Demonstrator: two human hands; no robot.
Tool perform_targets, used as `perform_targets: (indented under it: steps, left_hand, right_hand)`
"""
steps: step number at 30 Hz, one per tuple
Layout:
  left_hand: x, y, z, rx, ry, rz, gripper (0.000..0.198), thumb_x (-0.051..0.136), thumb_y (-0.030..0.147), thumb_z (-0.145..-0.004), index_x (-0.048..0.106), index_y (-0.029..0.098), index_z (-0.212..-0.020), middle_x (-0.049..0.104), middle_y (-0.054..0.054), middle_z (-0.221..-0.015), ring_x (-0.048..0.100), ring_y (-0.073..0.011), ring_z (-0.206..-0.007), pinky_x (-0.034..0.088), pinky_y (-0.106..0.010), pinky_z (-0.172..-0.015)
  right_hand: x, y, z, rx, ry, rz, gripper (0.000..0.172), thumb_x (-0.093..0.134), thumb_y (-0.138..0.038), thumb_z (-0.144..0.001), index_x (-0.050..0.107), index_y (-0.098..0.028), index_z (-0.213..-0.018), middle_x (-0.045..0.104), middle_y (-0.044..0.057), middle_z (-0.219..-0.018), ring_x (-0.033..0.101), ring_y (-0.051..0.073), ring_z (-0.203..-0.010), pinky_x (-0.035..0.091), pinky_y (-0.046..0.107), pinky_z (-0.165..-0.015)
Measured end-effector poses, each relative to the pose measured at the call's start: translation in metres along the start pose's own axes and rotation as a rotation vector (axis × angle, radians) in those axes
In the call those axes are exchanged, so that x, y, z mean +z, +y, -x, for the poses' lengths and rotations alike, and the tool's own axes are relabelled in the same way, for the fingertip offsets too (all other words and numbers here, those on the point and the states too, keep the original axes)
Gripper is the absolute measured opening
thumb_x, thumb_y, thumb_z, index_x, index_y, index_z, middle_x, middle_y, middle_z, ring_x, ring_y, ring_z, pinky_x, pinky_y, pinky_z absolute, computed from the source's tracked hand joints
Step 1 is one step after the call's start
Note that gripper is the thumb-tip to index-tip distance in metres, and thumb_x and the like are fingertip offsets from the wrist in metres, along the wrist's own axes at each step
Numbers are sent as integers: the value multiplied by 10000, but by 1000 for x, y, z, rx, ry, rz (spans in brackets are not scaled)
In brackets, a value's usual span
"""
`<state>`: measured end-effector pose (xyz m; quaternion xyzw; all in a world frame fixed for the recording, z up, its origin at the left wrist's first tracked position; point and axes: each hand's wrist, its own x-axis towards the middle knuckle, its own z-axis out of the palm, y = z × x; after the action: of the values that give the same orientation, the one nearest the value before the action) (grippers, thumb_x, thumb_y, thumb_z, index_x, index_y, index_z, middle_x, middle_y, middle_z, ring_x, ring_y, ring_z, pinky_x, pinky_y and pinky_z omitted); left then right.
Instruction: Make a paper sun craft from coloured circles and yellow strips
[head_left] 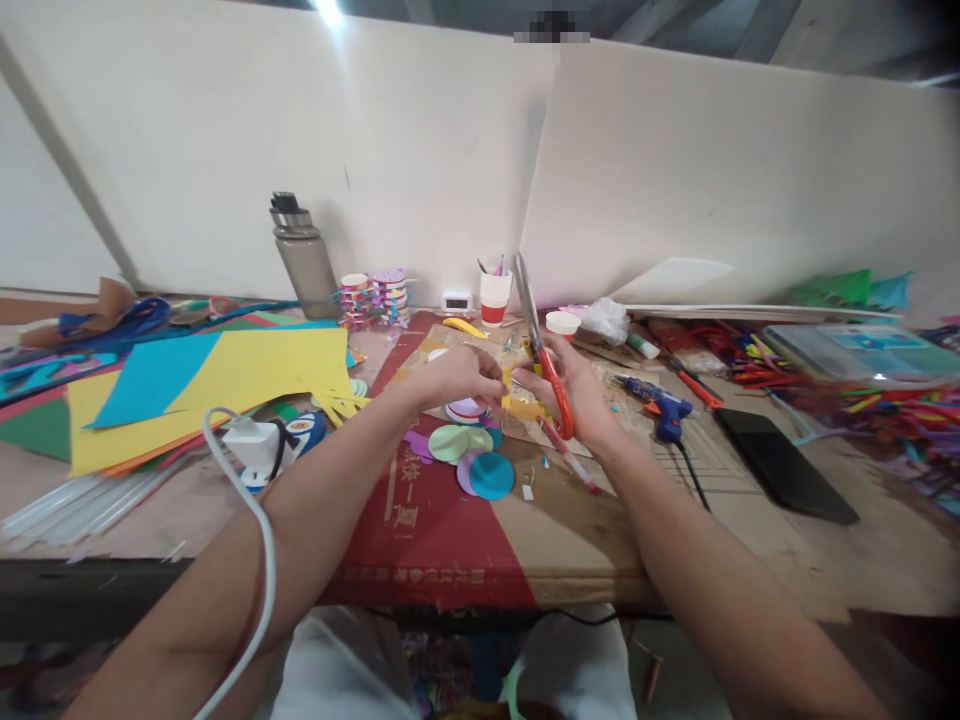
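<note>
Near the centre of the frame, the left hand is half curled, its thumb and fingertips pinched on a thin yellow strip. The right hand, just beside it, is bent around the scissors, its thumb reaching toward the strip; whether that thumb also presses the strip I cannot tell.

The scissors have glossy orange-red plastic handles and long grey metal blades. Their long axis stands steeply in the picture — blade tips toward the top, leaning slightly left, handle loops at the lower right against the palm. The strip is flat and bent, one part running upright by the left fingertips, another running sideways toward the scissors' handle.

Below the hands, smooth round discs in pale green and blue overlap on a red-and-brown cardboard sheet, which lies on the desk. At the left of the frame, flat yellow sheets lie partly over one another. Right of centre rests a blue glue gun with an orange trigger — and beyond it, a smooth black phone slants toward the lower right.
</note>
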<state>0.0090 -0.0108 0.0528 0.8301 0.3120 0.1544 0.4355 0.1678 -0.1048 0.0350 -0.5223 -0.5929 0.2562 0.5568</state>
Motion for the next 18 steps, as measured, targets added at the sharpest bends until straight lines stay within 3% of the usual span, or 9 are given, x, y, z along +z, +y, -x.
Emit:
perform_targets:
  steps: [8, 13, 18]
  left_hand:
    - [6, 17, 7, -60, -22, -34, 64, 640, 176, -591, 630, 187, -528, 598, 33, -491, 591, -131, -536, 389, -195, -486]
    - [7, 13, 5, -59, -54, -5, 64, 664, 194, -596, 643, 191, -536, 580, 41, -477, 579, -124, -526, 378, -191, -480]
    - [9, 13, 4, -46, -23, 73, 51, 645, 158, -606, 674, 191, -581, 634, 30, -530, 585, -117, -532, 384, -183, -474]
  right_hand:
    - [3, 2, 1, -10, 13, 74, 514, 712, -429, -691, 491, -180, -1083, 655, 22, -778, 631, 186, -745, 490, 330, -703]
    - [4, 5, 0, -4, -9, 75, 512, 707, -415, -679, 496, -192, -1090, 639, 3, -752, 617, 175, -711, 485, 320, -678]
    - [6, 7, -1, 29, 47, 34, 484, 687, -428, -691, 464, -201, -1056, 613, -7, -741, 599, 172, -711, 485, 316, -681]
